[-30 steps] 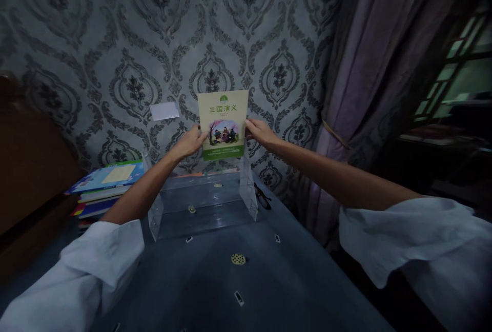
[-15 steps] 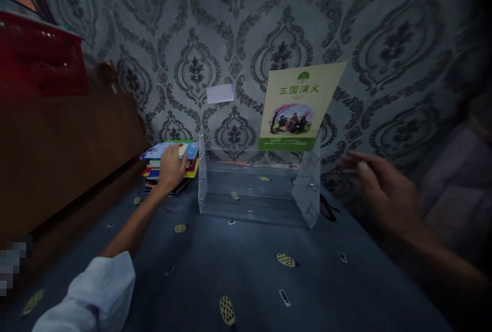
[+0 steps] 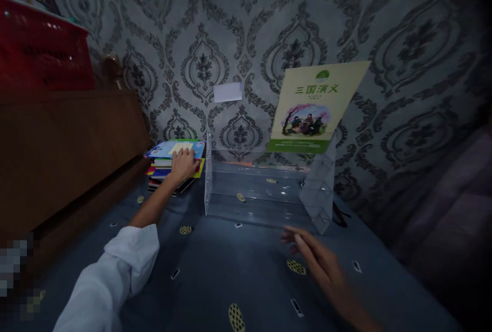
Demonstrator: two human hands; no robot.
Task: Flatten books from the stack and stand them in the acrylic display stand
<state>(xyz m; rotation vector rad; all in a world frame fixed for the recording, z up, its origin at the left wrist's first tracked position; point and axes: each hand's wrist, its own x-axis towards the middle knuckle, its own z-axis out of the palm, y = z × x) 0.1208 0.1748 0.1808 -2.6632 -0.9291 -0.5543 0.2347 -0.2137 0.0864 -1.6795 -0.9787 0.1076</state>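
At the front edge of a pile of books point(image 3: 159, 172), my left hand point(image 3: 183, 164) lies with its fingers over the top blue book point(image 3: 163, 148) and its thumb down at the side, gripping the edge. My right hand point(image 3: 313, 255) hovers over the dark blue cloth, empty, fingers stretched out and slightly blurred. Behind it stands a clear tiered display rack point(image 3: 265, 210). A pale book with a green lower band point(image 3: 305, 109) leans upright on the rack's top right tier.
A dark blue patterned cloth point(image 3: 207, 281) covers the surface. To the left are a brown wooden panel point(image 3: 73, 152) and a red basket point(image 3: 46, 50). A white plate point(image 3: 227, 92) is on the patterned wall behind the rack. A dark strap point(image 3: 341, 216) lies by the rack's right end.
My right hand has come in from the far right to in front of the rack. My left hand has shifted to the top book's right front edge. The view has moved slightly.
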